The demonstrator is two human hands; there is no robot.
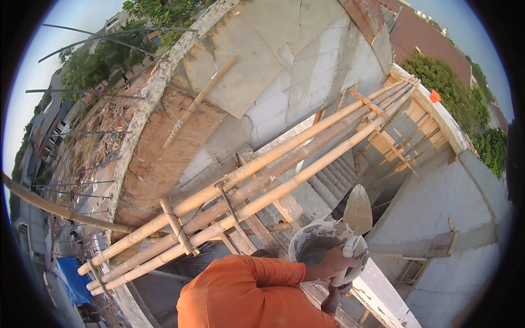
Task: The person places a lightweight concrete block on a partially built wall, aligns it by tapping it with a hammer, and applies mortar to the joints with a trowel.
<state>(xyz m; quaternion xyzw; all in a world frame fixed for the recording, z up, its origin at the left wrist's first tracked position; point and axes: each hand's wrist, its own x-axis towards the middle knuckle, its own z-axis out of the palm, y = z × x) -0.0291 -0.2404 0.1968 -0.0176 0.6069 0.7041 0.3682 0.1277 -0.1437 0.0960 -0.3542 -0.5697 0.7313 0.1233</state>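
Observation:
Both my arms, in orange sleeves (240,290), reach rightward from the lower edge to a mortar-smeared bucket (298,246). My left hand (331,262) is over the near side of the bucket, its fingers closed around the pale handle of a trowel (358,210). The trowel's broad, mortar-coated blade points up above the far rim. Just below, my right hand (334,298) is closed by the lower end of the pale handle; what it grips is partly hidden. Grey wet mortar (314,251) shows inside the bucket.
Three long bamboo poles (262,191), tied together, cross diagonally ahead. Below them are concrete stairs (333,180) and a deep drop. A partly plastered block wall (284,104) rises beyond. Pale planking (383,295) lies right of my hands; reinforcing bars (109,38) jut out left.

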